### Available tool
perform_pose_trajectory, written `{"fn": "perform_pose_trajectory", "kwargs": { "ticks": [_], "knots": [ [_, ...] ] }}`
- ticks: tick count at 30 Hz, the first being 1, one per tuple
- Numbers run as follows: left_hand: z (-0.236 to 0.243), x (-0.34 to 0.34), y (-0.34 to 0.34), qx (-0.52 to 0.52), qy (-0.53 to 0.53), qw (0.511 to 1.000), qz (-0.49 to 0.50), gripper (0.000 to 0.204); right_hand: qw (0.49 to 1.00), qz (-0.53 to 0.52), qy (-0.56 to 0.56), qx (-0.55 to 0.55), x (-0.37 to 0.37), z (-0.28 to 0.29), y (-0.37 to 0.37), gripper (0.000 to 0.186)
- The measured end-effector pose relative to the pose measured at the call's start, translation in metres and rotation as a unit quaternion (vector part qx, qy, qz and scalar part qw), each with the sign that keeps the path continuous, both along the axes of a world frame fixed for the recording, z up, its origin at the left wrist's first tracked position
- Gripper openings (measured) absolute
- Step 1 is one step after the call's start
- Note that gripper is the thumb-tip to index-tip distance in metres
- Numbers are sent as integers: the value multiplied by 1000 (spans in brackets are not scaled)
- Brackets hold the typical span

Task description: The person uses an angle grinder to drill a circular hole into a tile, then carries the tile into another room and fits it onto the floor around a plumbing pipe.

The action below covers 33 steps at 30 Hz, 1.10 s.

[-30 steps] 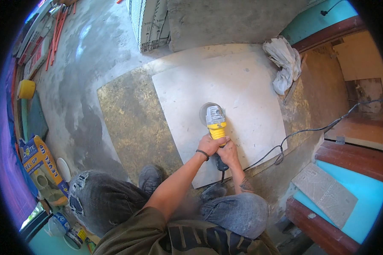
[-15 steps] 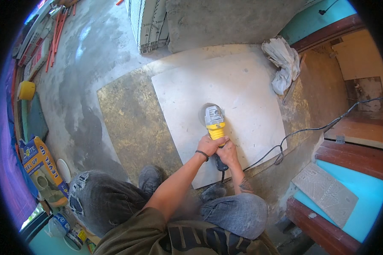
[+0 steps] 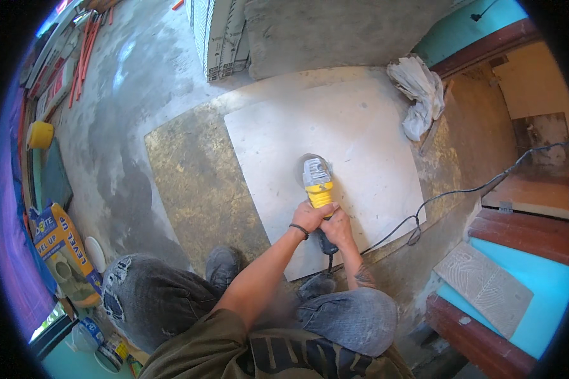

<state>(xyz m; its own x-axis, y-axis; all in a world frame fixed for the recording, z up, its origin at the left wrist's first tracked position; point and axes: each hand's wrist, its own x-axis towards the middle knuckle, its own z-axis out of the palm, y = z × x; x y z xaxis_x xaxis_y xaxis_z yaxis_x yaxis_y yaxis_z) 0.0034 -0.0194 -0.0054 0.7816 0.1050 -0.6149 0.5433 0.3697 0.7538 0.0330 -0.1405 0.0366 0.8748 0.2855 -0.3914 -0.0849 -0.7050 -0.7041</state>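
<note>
A yellow and grey angle grinder [image 3: 318, 180] is held over the middle of a large white tile [image 3: 272, 139], its round disc [image 3: 301, 169] at the tile's surface. My left hand [image 3: 311, 216] wraps round the yellow body of the tool. Close beside it, my right hand [image 3: 337, 225] grips the black rear handle, and the two hands touch. From the handle's end a dark cord [image 3: 436, 199] runs off to the right. Whether the disc is cutting into the tile cannot be made out. The tile lies on a worn, yellow-stained board [image 3: 202, 177].
A crumpled whitish bag [image 3: 420, 95] lies at the board's far right corner. Boxes [image 3: 218, 38] stand at the far side. A grey ridged tile piece [image 3: 483, 287] rests on the right. Along the left are a filled sack [image 3: 66, 252], a yellow roll [image 3: 40, 135] and red sticks [image 3: 85, 54].
Almost nothing differs. The grinder and both hands stay in nearly the same place on the tile, with only a very slight shift.
</note>
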Motion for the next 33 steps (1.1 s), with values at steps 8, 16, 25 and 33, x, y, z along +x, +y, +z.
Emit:
{"fn": "perform_pose_trajectory", "kwargs": {
  "ticks": [8,16,25,33],
  "knots": [
    [-5,2,-2,29,-5,1000,-9,53,1000,-10,6,4,1,-2,-2,50],
    [7,-6,4,23,17,1000,2,47,1000,8,14,4,-3,9,6,53],
    [21,-2,1,-29,-15,999,11,42,999,21,6,-44,2,10,0,57],
    [14,-2,7,-34,-9,999,30,47,992,56,47,-107,13,33,13,64]
  ]
}}
